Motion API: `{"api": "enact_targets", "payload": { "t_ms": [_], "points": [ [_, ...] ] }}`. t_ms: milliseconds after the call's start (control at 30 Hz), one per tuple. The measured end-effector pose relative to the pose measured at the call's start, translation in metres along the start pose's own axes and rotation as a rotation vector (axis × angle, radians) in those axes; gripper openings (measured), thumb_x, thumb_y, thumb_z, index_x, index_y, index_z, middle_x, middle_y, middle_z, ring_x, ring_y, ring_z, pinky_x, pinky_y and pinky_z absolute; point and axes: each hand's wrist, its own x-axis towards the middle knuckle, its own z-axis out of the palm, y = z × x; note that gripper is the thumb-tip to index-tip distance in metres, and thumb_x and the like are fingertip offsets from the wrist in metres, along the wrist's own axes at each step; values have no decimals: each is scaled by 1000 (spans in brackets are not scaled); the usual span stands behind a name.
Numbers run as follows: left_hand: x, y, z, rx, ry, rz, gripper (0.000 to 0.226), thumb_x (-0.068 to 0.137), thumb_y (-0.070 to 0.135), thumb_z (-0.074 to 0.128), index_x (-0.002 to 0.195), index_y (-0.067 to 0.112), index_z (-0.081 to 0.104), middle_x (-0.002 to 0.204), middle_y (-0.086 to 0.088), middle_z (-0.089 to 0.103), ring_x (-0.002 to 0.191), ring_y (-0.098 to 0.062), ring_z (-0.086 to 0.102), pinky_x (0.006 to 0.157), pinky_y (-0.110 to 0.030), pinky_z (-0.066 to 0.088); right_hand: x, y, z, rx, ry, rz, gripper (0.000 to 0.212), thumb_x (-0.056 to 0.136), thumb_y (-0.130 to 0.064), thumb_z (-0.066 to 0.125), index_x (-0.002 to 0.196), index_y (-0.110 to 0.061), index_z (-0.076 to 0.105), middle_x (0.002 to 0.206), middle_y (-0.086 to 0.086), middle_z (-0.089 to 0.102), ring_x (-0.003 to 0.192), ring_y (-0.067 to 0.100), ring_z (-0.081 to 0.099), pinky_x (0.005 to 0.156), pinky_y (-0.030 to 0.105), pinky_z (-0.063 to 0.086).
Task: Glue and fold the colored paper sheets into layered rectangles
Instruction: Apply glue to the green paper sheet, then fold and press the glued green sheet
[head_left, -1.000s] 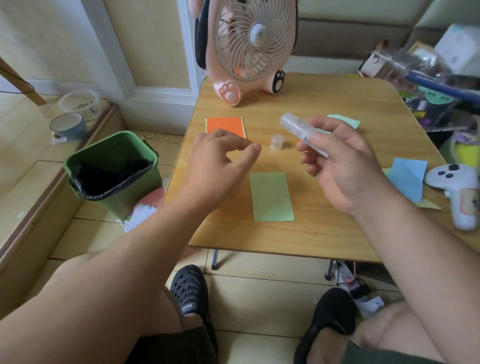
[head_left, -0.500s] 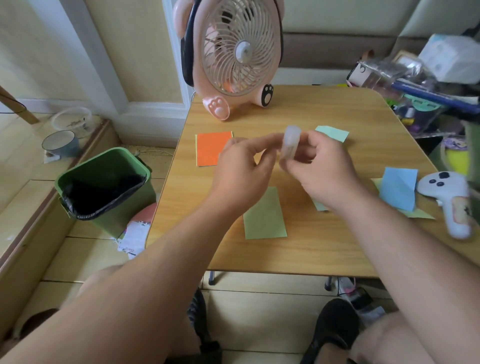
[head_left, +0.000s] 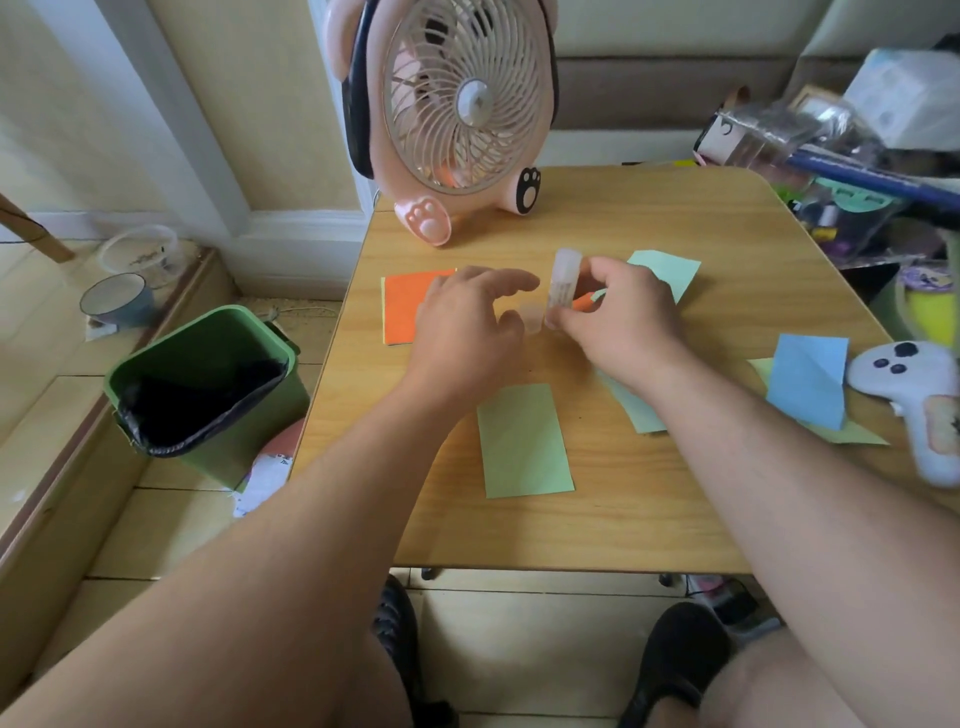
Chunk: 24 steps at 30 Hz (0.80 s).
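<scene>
Ideally, while the right hand (head_left: 621, 325) grips the translucent plastic glue stick (head_left: 562, 283) upright over the wooden table (head_left: 727, 499), the loose-fingered left hand (head_left: 467, 325) should seat the small clear cap (head_left: 531, 317) squarely, leaving the pale green paper rectangle (head_left: 522, 441) undisturbed.

Since a second ago the right hand (head_left: 618, 317) has lowered the glue stick (head_left: 561, 283) from a raised, tilted hold to upright just above the table (head_left: 649, 519). The left hand (head_left: 467, 332) has moved forward over the orange sheet (head_left: 408, 306), fingers now spread. The small cap (head_left: 531, 316) now sits between both hands, beside the stick's lower end.
</scene>
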Motion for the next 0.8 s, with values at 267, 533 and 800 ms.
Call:
{"api": "enact_targets", "payload": {
  "t_ms": [267, 533, 800],
  "points": [
    [1, -4, 1, 15, -2, -4, 49, 87, 12, 56, 123, 41, 70, 119, 11, 66, 113, -22, 52, 102, -44, 44, 1, 7, 1, 23, -3, -10, 44, 80, -38, 87, 120, -31, 69, 101, -19, 72, 88, 1, 69, 73, 22, 48],
    [-2, -5, -7, -31, 2, -15, 51, 86, 11, 56, 124, 42, 68, 113, 15, 66, 113, -21, 52, 102, -43, 44, -5, 34, -64, -150, -46, 35, 18, 92, -32, 76, 110, -30, 77, 94, -13, 68, 86, 9, 62, 78, 29, 46],
    [-11, -6, -13, -132, -57, -38, 55, 84, 11, 55, 129, 43, 57, 102, 20, 64, 109, -20, 56, 94, -46, 51, -29, 46, -66, -296, -150, 86, 12, 89, -33, 80, 96, -26, 72, 98, -4, 64, 89, 15, 61, 73, 31, 44]
  ]
}}
